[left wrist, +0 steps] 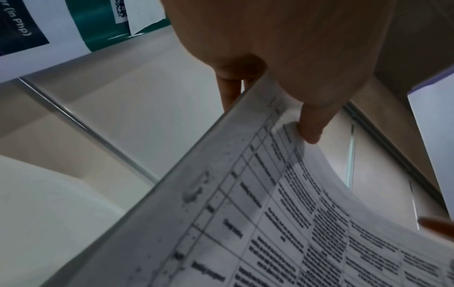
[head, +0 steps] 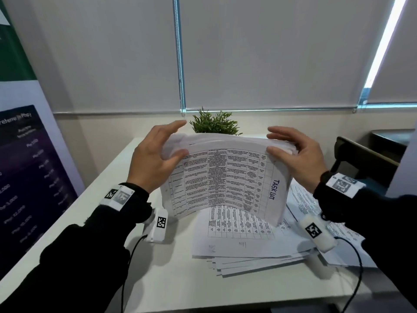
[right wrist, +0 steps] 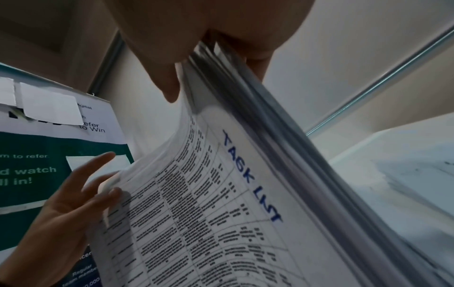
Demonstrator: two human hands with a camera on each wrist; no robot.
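Note:
A thick stack of printed sheets (head: 225,181) stands on its lower edge on the white table (head: 108,184), bowed toward me. Its front page carries a table and a blue handwritten "TASK LIST". My left hand (head: 178,138) holds the stack's upper left edge, thumb on the front and fingers reaching over the back. My right hand (head: 270,142) pinches the upper right corner the same way. The left wrist view shows the thumb (left wrist: 309,124) pressing the front page (left wrist: 270,223). In the right wrist view the stack's layered edge (right wrist: 282,136) runs down from my right hand (right wrist: 196,38).
More printed sheets (head: 243,240) lie fanned flat on the table under and right of the stack. A small green plant (head: 214,123) stands behind it. A tall banner (head: 29,166) lines the left side, and a dark chair (head: 365,159) is at the right.

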